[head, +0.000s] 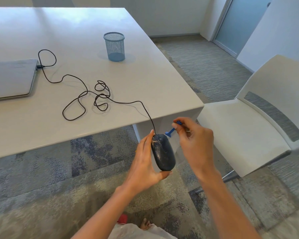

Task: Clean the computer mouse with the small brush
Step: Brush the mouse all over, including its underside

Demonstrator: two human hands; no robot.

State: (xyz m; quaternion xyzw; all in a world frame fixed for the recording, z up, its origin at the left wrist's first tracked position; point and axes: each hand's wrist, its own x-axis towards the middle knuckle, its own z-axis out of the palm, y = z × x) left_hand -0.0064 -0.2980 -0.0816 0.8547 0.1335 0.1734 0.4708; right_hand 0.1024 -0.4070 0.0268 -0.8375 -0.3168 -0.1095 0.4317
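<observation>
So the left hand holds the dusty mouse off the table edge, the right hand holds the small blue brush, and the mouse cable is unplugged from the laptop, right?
Not quite: the head view shows the cable plugged into the laptop. The rest stands: left hand holds the mouse, right hand the brush.

My left hand (146, 161) held the dark, dusty computer mouse (162, 152) in the air just past the near edge of the white table (76, 40), fingers along its left side and thumb under its near end. My right hand (193, 140) pinched the small blue brush (170, 131) just right of the mouse's far end. The mouse cable (86, 94) ran up over the table edge in loose loops to a closed laptop (10, 78) at the left. A mesh pen cup (114, 46) stood farther back; a white chair (248, 121) sat to the right.
</observation>
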